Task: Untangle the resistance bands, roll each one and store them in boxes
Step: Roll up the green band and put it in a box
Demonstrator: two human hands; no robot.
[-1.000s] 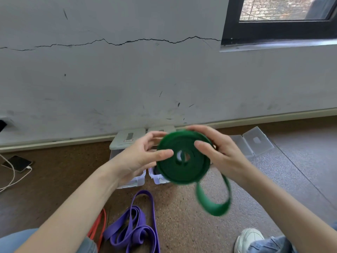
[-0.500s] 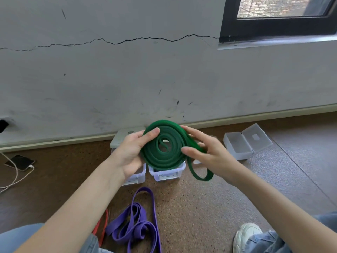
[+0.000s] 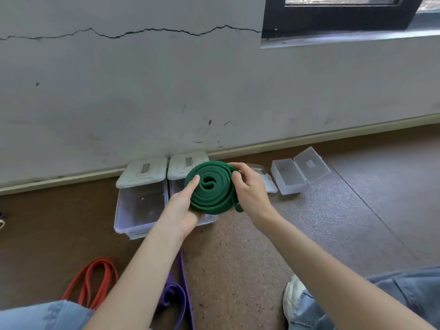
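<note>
A person seated on a brown cork-patterned floor grasps a flat green rubber resistance band wound into a tight coil, held between both hands above two clear plastic storage boxes set against a cracked grey wall. The left hand cups the coil from below, its thumb lying across the spiral's face; the right hand curls its fingers over the coil's far edge and pinches its side, where a short loose end of the band hangs just beneath the palm. The box directly under the hands is mostly hidden by the coil; the box to the left of the left hand stands open, white lid tipped back against the wall. Beyond the right hand sits a smaller frosted plastic case, lid open. Nearer the person, below the left forearm, a purple band and a red band lie loose on the floor.
</note>
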